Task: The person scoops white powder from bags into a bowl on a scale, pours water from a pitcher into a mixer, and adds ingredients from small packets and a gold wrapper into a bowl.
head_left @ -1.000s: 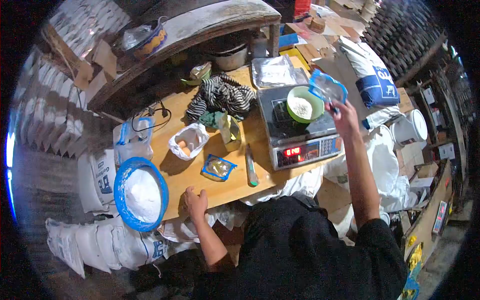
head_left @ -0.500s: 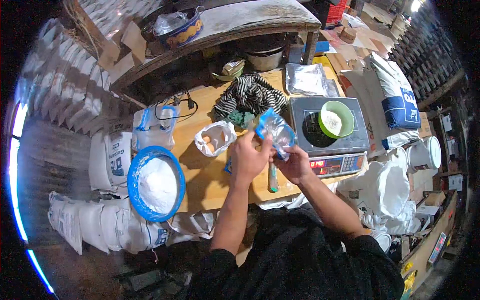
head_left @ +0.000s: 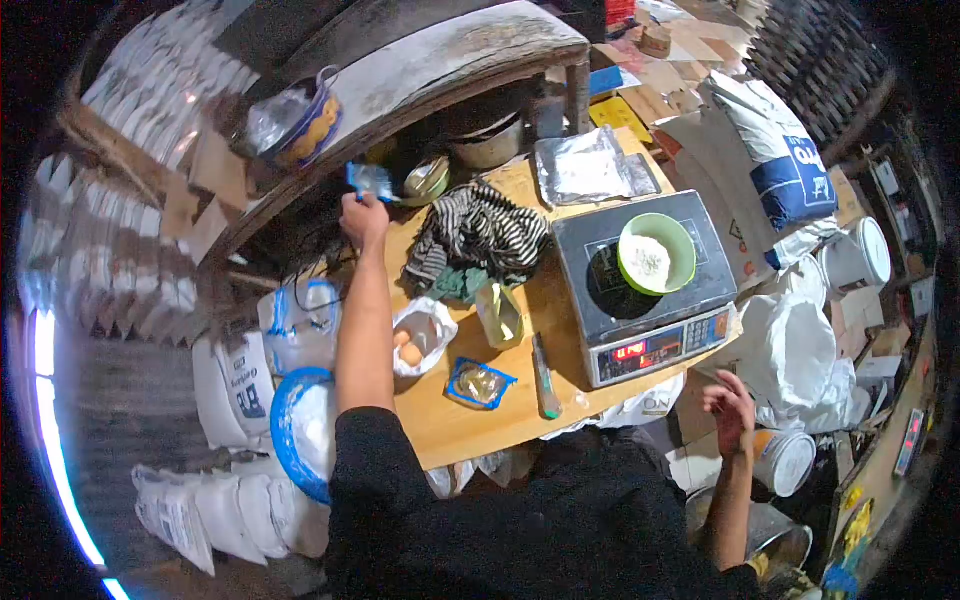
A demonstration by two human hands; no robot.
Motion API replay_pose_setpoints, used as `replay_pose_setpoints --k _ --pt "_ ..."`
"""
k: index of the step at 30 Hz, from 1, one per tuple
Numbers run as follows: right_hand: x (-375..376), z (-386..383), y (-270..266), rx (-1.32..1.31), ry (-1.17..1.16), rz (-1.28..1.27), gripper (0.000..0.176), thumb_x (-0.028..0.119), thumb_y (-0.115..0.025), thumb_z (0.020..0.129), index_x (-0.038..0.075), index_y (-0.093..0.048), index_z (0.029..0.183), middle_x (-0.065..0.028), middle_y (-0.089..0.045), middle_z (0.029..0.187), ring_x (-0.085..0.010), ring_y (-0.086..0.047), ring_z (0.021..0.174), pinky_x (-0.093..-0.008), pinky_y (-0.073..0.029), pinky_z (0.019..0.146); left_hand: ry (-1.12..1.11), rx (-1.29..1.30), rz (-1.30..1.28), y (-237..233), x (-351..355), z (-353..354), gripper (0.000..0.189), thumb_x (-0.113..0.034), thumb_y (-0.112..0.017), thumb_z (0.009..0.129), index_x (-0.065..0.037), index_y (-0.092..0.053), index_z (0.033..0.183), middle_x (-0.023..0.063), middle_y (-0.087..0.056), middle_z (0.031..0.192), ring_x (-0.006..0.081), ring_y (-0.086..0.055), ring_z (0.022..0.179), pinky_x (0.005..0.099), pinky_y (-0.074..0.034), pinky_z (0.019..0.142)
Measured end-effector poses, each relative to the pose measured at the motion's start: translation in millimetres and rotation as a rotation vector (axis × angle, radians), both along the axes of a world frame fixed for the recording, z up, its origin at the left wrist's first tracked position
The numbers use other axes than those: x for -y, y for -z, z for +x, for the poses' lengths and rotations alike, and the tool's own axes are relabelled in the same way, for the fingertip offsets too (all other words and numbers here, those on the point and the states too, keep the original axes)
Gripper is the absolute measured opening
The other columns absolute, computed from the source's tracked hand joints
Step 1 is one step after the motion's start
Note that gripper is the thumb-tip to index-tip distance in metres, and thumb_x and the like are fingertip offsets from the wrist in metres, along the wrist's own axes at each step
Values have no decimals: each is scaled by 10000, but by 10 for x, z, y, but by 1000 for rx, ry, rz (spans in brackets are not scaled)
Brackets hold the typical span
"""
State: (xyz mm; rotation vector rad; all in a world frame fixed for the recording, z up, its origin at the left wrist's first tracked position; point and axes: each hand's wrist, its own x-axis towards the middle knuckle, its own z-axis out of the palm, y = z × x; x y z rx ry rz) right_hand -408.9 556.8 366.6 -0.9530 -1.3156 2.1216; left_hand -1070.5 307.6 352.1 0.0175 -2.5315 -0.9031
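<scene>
My left hand (head_left: 363,220) is stretched to the far left side of the table, closed on a clear plastic bag with blue edges (head_left: 372,181). My right hand (head_left: 732,410) hangs off the table's front right, holding nothing, its fingers apart and slightly curled. Nearest to it is a digital scale (head_left: 660,353) bearing a green bowl (head_left: 688,250) of white powder. On the tabletop are an open gold packet (head_left: 500,316), a small blue-edged plastic packet (head_left: 479,384), a cutter knife with a green end (head_left: 546,380) and a white bag (head_left: 437,328) with brown eggs (head_left: 409,351).
A striped cloth (head_left: 485,235) lies mid-table, with stacked plastic sheets (head_left: 585,165) behind. At the left, a blue basin (head_left: 287,420) holds white powder. A raised bench (head_left: 440,50) runs along the back. Sacks (head_left: 795,180) and white buckets (head_left: 785,463) stand to the right.
My hands have parted: the left carried the blue-edged bag far left, while the right dropped back off the table. The gold packet now stands on the table. The camera view has shifted.
</scene>
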Motion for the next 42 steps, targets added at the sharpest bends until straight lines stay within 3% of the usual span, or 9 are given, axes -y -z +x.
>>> replay_pose_setpoints --k 14,18,22,28,32,33,36,37,42 --pt "86 414 440 391 -26 261 310 140 -634 883 13 -588 1162 -97 -645 922 -128 -610 762 -272 -500 703 362 283 -560 459 -392 -696 540 -300 -618 803 -1 -560 1248 255 -591 1220 385 -550 1171 421 -441 998" --pt "33 147 561 650 -207 790 364 169 -715 755 7 -613 1065 -161 -640 971 -247 -629 793 -343 -493 692 401 189 -584 0 -352 -31 513 -323 -639 823 -40 -567 1246 231 -581 1233 362 -543 1182 415 -436 985" --pt "-10 -96 820 589 -105 957 257 131 -677 753 23 -574 962 -220 -443 1368 -384 -617 979 -424 -508 822 682 231 -589 -565 -200 841 501 -399 -659 841 -51 -601 1197 214 -623 1172 352 -597 1094 413 -462 902" --pt "-130 -220 1005 592 -154 1105 237 100 -660 756 46 -515 936 -243 -180 1548 -475 -423 1275 -491 -467 920 661 600 -550 -1022 -126 2601 642 -599 -596 839 -25 -651 1122 174 -705 881 323 -676 868 414 -502 780" --pt "-85 -221 1023 601 -200 983 221 103 -657 763 32 -526 927 -265 -139 1554 -478 -447 1250 -507 -448 944 642 597 -406 -633 -127 3033 615 -560 -627 821 0 -660 1075 184 -699 862 342 -674 851 426 -508 777" --pt "-112 -193 1121 607 -184 1171 240 135 -671 775 28 -539 944 -219 -164 1566 -320 -660 867 -404 -534 733 679 432 -394 -445 -117 3057 513 -461 -639 829 16 -662 1017 220 -685 863 389 -658 836 453 -507 781" --pt "-134 -171 1099 515 -221 985 227 110 -674 763 23 -536 921 -268 -159 1549 -390 -622 1019 -415 -537 760 571 155 -475 -179 -131 3109 306 -268 -589 863 10 -669 964 241 -656 901 413 -625 865 500 -477 806" --pt "-152 -169 1114 529 -216 1079 234 104 -686 760 26 -544 929 -271 -174 1544 -319 -674 826 -373 -548 664 544 221 -425 -189 -109 3154 275 -245 -564 890 -3 -681 945 213 -648 903 403 -618 869 499 -468 791" --pt "-180 -174 1012 496 -199 1046 279 115 -702 757 40 -564 987 -262 -237 1517 -254 -675 706 -349 -550 612 613 108 -207 -534 -22 3286 229 -221 -605 890 -10 -694 907 188 -636 840 382 -615 815 459 -469 727"
